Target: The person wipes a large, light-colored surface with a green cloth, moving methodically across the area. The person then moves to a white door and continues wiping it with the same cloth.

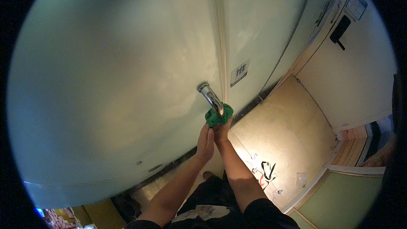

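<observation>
A chrome pull handle (210, 96) projects from a large frosted glass door panel (127, 79). Around the handle's lower part is bunched a green cloth (212, 118). My left hand (205, 142) presses the cloth from the left, its fingers partly hidden behind it. From the right, my right hand (223, 131) grips the same cloth, with most of its fingers covered. The handle below the cloth is hidden from me.
A sticker with writing (240, 72) is on the adjoining glass panel. To the right stands a white door (353, 79) with a black lever lock (341, 32). Black straps (268, 170) and scraps lie on the tiled floor (286, 124).
</observation>
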`<state>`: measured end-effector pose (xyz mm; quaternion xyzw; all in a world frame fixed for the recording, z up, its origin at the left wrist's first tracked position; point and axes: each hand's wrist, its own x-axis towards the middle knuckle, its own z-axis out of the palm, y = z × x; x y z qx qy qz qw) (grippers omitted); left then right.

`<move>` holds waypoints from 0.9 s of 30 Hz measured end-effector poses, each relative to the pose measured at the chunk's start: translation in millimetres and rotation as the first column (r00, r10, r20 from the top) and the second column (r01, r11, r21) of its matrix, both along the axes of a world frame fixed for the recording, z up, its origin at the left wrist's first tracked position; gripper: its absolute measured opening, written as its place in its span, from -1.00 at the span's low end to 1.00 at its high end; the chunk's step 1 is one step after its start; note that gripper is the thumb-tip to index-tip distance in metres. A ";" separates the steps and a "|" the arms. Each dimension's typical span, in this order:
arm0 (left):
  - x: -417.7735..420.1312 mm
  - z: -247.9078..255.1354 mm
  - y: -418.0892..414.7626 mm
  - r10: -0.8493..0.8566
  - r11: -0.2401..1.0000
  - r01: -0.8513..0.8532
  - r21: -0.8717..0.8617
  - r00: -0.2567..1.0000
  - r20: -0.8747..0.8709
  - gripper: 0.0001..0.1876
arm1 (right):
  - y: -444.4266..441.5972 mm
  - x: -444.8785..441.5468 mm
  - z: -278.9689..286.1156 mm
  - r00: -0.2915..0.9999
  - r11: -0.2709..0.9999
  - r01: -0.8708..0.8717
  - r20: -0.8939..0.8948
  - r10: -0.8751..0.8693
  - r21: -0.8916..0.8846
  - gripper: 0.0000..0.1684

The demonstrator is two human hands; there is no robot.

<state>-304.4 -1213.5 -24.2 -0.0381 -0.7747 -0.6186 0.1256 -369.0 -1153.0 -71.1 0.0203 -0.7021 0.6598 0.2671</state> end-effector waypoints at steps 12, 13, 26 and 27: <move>59.2 79.5 -40.8 -0.041 0.946 -0.008 -0.323 0.989 -0.144 -0.39 | -23.1 86.3 26.8 0.907 0.944 -0.123 0.351 0.231 -0.305 -0.56; 64.2 82.2 -47.8 -0.035 0.920 -0.044 -0.389 0.981 -0.193 -0.31 | -35.1 94.9 37.3 0.894 0.932 -0.193 0.335 0.296 -0.307 -0.58; 33.4 91.3 -107.3 -0.087 0.619 -0.162 -0.768 0.959 -0.272 -0.34 | -145.0 24.9 -45.9 0.961 0.920 -0.246 0.048 0.272 -0.304 -0.29; 29.6 92.4 -106.1 -0.109 0.604 -0.141 -0.784 0.960 -0.257 -0.34 | -136.9 7.7 -43.4 0.956 0.832 -0.263 -0.014 0.293 -0.490 -0.27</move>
